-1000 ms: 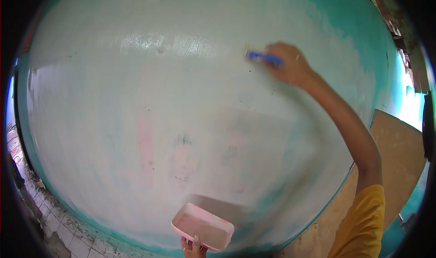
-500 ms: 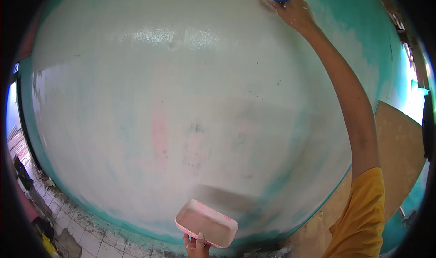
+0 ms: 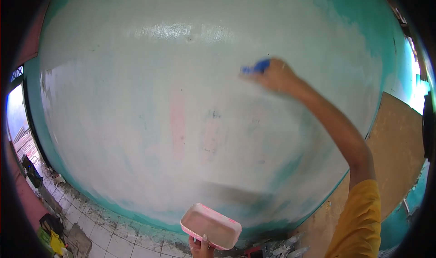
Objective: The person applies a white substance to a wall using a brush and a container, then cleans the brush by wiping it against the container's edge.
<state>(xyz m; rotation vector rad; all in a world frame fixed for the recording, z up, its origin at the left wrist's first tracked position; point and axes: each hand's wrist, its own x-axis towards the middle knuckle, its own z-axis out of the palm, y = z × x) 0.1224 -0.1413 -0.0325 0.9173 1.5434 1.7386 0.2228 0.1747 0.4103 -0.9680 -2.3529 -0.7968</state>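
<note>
My right hand (image 3: 279,78) is closed round a blue-handled brush (image 3: 260,67) against the wall (image 3: 113,99), a little right of the middle of the view. Motion smears this hand and the brush. White paint covers most of the wall, with teal showing at its edges and a faint pink patch left of centre. At the bottom, my left hand (image 3: 201,247) grips a white and pink rectangular tray (image 3: 211,226), thumb over its near rim. Pale paint lies in the tray.
A brown board (image 3: 395,144) leans at the right. White floor tiles (image 3: 106,237) run along the wall's foot at lower left, with bags (image 3: 54,233) beside them. A doorway (image 3: 20,117) opens at far left. Bottles (image 3: 290,246) lie at the bottom.
My right hand has come down and a little left across the wall with the brush. The view has shifted slightly, and the tray remains in my left hand.
</note>
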